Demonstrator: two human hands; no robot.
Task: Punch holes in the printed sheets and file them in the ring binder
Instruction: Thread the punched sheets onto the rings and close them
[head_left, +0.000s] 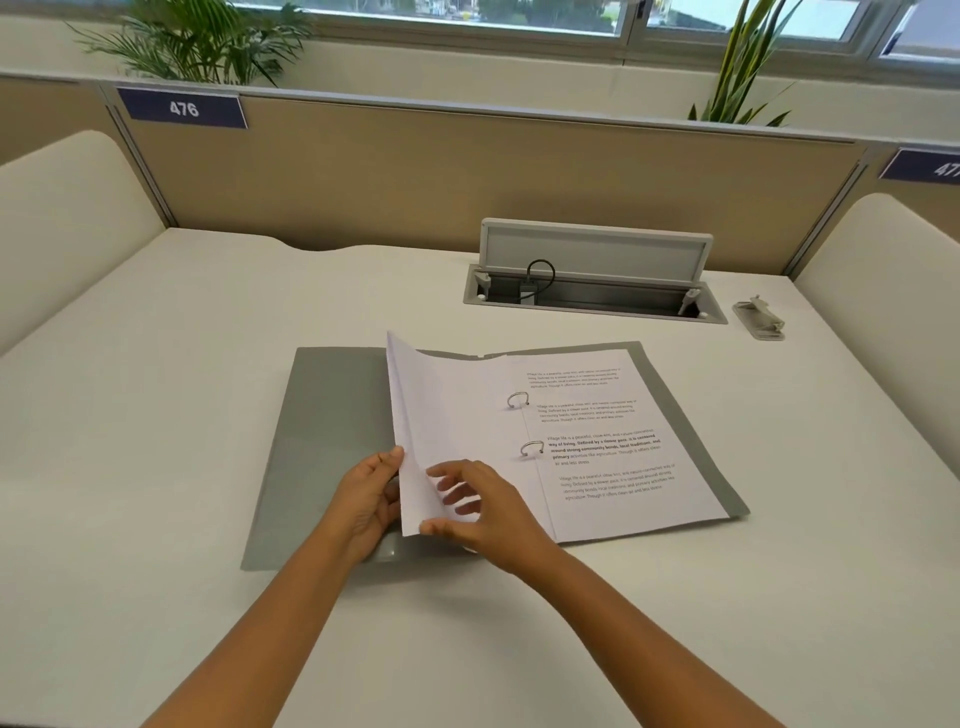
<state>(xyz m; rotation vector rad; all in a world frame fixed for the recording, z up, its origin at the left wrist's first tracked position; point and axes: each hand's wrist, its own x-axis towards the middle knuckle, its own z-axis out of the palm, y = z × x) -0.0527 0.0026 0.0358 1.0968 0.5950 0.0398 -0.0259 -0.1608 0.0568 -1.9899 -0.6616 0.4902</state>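
A grey ring binder (322, 415) lay open on the white desk (156, 364), its two metal rings (524, 426) standing parted above a printed sheet (623, 441) that rested flat on the right-hand cover. A sheaf of sheets (431, 415) stood lifted and curling over the binder's middle, near the rings. The left hand (366, 499) pinched the sheaf's near left edge, thumb on top and fingers behind. The right hand (483, 512) lay loosely open, its fingers spread against the underside of the lifted paper and its thumb at the lower corner. A hole punch (759, 319) sat well apart at the far right, beside the open cable tray (592, 296).
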